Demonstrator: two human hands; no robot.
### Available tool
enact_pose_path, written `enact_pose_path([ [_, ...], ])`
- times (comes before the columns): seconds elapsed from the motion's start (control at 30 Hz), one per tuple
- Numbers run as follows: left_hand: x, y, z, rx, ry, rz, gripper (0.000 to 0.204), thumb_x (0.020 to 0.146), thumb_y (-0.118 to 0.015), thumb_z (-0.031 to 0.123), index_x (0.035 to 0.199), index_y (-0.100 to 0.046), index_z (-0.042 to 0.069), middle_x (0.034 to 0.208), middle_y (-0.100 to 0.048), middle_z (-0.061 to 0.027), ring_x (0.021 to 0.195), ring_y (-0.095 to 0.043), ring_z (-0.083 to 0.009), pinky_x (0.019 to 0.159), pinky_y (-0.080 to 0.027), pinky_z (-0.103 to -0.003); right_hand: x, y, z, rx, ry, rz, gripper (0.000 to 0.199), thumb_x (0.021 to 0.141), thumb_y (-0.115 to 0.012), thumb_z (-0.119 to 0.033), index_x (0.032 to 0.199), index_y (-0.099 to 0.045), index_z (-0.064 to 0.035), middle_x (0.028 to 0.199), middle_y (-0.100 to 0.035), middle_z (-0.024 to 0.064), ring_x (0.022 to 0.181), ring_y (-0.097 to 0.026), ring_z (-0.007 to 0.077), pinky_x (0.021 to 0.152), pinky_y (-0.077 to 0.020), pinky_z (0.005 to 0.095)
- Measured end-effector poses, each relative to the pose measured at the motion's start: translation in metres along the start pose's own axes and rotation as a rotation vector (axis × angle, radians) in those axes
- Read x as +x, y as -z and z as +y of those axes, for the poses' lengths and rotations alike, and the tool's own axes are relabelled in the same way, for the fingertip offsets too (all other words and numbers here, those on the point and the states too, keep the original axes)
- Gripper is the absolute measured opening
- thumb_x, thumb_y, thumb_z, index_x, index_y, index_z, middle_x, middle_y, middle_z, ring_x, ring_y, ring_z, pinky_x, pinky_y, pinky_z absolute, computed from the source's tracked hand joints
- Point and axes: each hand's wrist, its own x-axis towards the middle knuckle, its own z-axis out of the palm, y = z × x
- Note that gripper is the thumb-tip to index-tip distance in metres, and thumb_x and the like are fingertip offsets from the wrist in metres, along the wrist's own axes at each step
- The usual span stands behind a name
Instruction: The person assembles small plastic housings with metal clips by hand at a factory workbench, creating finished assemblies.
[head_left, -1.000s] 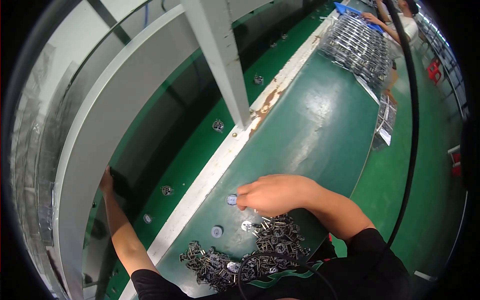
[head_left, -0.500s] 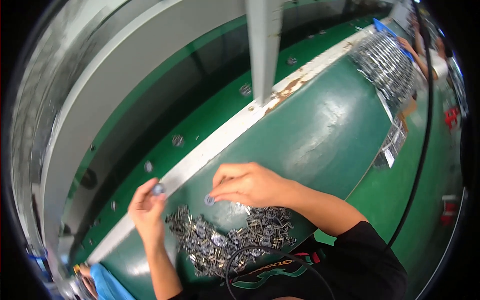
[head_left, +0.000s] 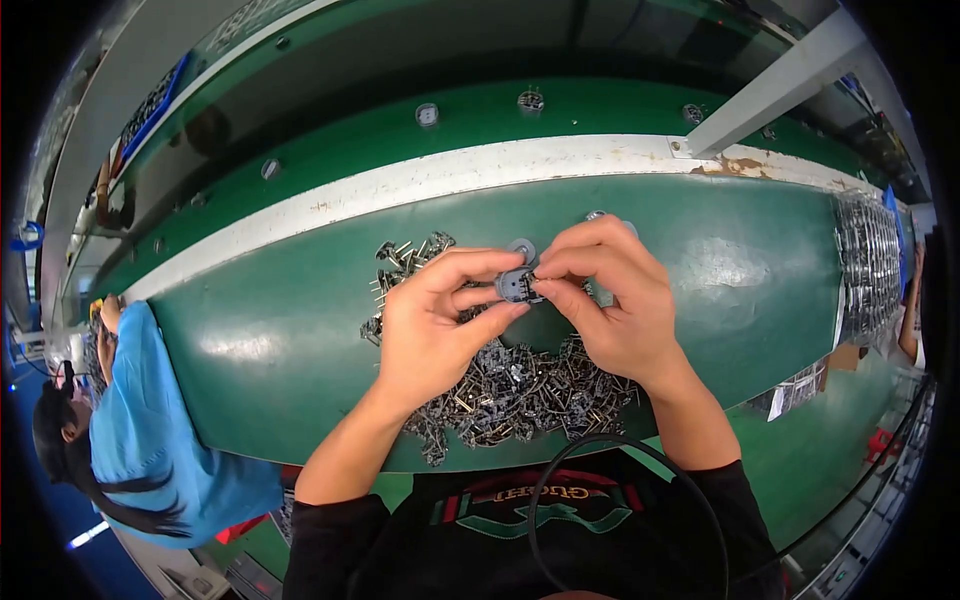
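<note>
Grey round housing (head_left: 513,286) raised over bench (head_left: 250,340), between my hands. Left hand (head_left: 430,315) pinching it, right hand (head_left: 615,295) pinched at its dark edge; looks part-worked, can't tell if complete. Big heap of loose pronged pieces (head_left: 510,390) remaining below. Beyond rail (head_left: 400,180), round parts (head_left: 427,115) spaced along belt (head_left: 340,150).

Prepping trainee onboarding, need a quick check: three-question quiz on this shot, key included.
1. Pick one. The left hand holds a grey part:
a) flat on its palm
b) between thumb and fingers
c) under its wrist
2. True or false: the right hand is also at that part.
3. Short answer: what is heaped on the green table, below the hands in the picture?

Key: 1 b; 2 true; 3 dark parts with metal pins.
</note>
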Motion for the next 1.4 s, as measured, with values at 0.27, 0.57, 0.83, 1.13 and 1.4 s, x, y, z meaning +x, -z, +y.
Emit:
enact_pose_path([
  [0.27, -0.009, -0.004, -0.001, -0.022, 0.070, 0.000, 0.043, 0.081, -0.065, -0.020, 0.122, -0.061, -0.008, 0.121, -0.060, -0.0150, 0.109, -0.064, -0.0199, 0.093, -0.059, -0.031, -0.010, -0.016, -0.006, -0.056, 0.008, 0.030, 0.014, 0.080, -0.073, 0.006, 0.092, -0.067, 0.0001, 0.093, -0.062, 0.0101, 0.075, -0.062, 0.0214, 0.060, -0.0508, 0.0297],
  [0.57, 0.004, 0.011, 0.008, 0.103, 0.095, 0.101, 0.023, 0.087, -0.067, -0.009, 0.108, -0.073, -0.002, 0.102, -0.072, -0.0083, 0.085, -0.067, -0.0104, 0.077, -0.053, -0.022, 0.008, 0.015, 0.006, -0.029, 0.043, -0.118, 0.011, 0.084, -0.070, 0.001, 0.095, -0.070, -0.0008, 0.089, -0.064, 0.0095, 0.073, -0.062, 0.0231, 0.064, -0.0507, 0.0313],
  [0.83, 0.147, 0.120, 0.000, 0.881, -0.078, 0.408, 0.023, 0.087, -0.070, 0.010, 0.105, -0.074, -0.002, 0.092, -0.076, -0.0113, 0.084, -0.069, -0.0142, 0.078, -0.052, -0.026, 0.005, 0.097, 0.005, -0.547, -0.556, -0.477, 0.010, 0.082, -0.067, -0.012, 0.087, -0.070, -0.0040, 0.078, -0.069, 0.0136, 0.076, -0.068, 0.0333, 0.067, -0.0516, 0.0420],
  [1.13, 0.200, 0.151, 0.011, 1.061, -0.015, 0.491, 0.031, 0.084, -0.073, 0.027, 0.106, -0.075, 0.006, 0.100, -0.074, -0.0141, 0.099, -0.070, -0.0237, 0.088, -0.051, -0.034, -0.019, 0.062, -0.001, -0.791, -0.444, -0.577, 0.011, 0.080, -0.063, -0.008, 0.085, -0.058, 0.0005, 0.080, -0.065, 0.0198, 0.071, -0.065, 0.0414, 0.065, -0.0538, 0.0488],
  [1.4, 0.336, 0.292, 0.019, 1.844, -0.150, 0.564, 0.042, 0.091, -0.056, 0.023, 0.128, -0.061, 0.004, 0.120, -0.065, -0.0204, 0.116, -0.060, -0.0389, 0.104, -0.044, -0.046, -0.017, 0.061, -0.007, -0.841, -0.399, -0.608, 0.007, 0.079, -0.057, 0.000, 0.085, -0.053, 0.0001, 0.078, -0.062, 0.0192, 0.070, -0.065, 0.0376, 0.060, -0.0547, 0.0439],
])
